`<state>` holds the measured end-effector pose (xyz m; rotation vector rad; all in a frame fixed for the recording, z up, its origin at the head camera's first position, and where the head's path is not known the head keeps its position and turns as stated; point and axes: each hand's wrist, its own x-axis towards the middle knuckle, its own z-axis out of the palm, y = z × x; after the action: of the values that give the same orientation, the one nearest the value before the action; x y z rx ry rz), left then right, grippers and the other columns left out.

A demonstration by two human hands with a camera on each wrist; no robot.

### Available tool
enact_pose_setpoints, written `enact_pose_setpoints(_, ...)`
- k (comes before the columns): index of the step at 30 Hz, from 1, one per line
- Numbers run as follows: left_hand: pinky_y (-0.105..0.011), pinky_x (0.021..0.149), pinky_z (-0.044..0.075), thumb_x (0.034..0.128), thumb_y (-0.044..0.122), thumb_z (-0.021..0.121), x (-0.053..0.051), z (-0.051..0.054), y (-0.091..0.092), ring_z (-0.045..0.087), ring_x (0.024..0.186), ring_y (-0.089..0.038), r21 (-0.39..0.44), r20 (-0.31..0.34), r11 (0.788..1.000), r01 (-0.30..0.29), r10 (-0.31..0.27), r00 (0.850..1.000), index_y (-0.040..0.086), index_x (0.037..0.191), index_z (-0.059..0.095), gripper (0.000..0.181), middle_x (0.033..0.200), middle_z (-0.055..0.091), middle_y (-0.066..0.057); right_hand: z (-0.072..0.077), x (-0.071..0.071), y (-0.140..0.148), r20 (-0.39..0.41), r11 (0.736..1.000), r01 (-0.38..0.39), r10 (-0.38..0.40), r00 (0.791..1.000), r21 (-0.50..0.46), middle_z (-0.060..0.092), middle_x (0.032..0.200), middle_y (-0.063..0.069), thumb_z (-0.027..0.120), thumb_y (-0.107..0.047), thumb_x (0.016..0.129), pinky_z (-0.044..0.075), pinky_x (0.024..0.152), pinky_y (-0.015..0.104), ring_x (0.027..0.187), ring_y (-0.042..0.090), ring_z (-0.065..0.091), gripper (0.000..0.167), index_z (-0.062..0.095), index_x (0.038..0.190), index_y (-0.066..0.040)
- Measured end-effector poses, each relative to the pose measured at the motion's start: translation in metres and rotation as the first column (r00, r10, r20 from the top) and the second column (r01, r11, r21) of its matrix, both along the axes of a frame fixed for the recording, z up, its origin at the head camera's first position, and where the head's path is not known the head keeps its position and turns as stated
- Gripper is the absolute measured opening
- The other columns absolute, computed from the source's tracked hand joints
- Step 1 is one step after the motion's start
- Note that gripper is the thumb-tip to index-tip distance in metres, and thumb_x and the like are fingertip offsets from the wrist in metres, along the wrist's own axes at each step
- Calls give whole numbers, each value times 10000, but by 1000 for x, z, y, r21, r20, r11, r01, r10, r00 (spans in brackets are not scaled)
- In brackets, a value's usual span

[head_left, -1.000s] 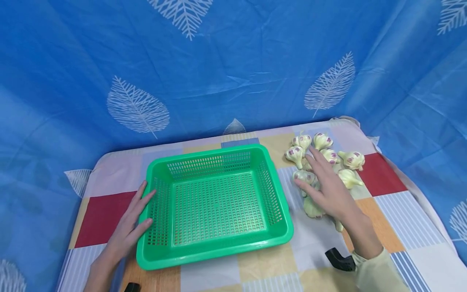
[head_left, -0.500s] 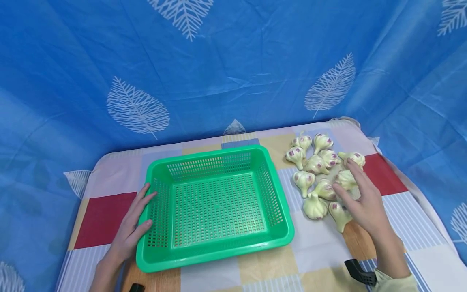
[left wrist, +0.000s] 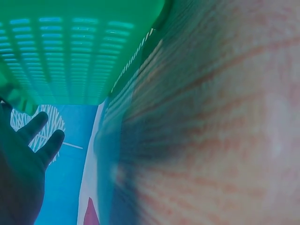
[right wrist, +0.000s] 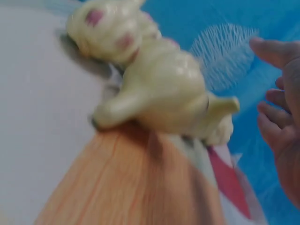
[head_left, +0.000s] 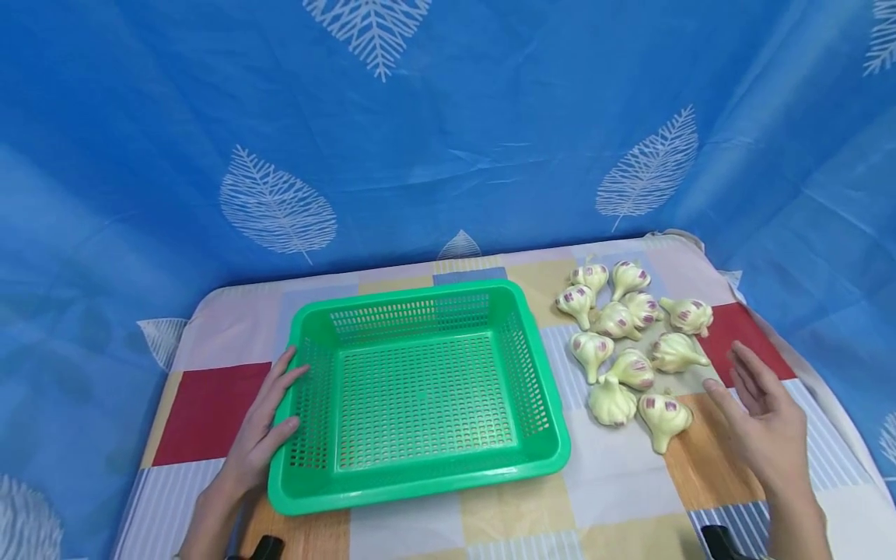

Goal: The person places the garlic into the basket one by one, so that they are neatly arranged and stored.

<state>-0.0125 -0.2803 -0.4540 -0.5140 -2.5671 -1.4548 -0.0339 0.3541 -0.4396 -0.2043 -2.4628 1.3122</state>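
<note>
A green plastic basket [head_left: 420, 486] with perforated walls and floor sits on the table, holding nothing. My left hand [head_left: 255, 432] rests at its left rim, fingers extended over the edge and thumb apart from them. In the left wrist view, the basket wall [left wrist: 70, 61] looms above the dark, spread fingers of that hand [left wrist: 21, 173]. Several garlic bulbs [head_left: 665, 420], whitish with purple patches, lie loosely grouped right of the basket. To their right hovers my right hand [head_left: 766, 428], fingers loosely bent and nothing in them. The right wrist view shows it beside a blurred garlic bulb [right wrist: 164, 89].
A patchwork-patterned cloth [head_left: 518, 509] covers the table. Behind and around it hangs a blue curtain [head_left: 448, 140] with white leaf prints. Black curved pieces [head_left: 721, 540] sit near both wrists at the bottom edge.
My right hand has moved right and toward me, from over the garlic bulbs to beside them, uncovering the bulbs. The left hand stays at the basket rim. The head view has shifted slightly.
</note>
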Motion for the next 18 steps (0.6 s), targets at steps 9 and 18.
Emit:
enact_pose_setpoints(9, -168, 974, 412, 837, 7, 515, -1, -3, 2, 173, 1492, -234, 48, -31, 999, 19, -17, 999, 30, 1508, 422, 678, 1665, 155, -112, -39, 31, 13, -121, 820, -226, 191, 974, -525, 579, 1418, -11, 582, 247, 870, 429, 951, 161, 1282, 34, 534, 699, 372, 1512, 65)
enact_pose_setpoints(18, -176, 984, 409, 839, -2, 502, -2, -2, 1, 160, 1495, -225, 60, -7, 998, 19, -18, 1000, 16, 1507, 413, 674, 1666, 144, -107, -55, 45, 6, -133, 684, -342, 340, 931, -644, 557, 1446, -4, 546, 307, 845, 423, 977, 223, 1309, 51, 516, 786, 250, 1543, 97)
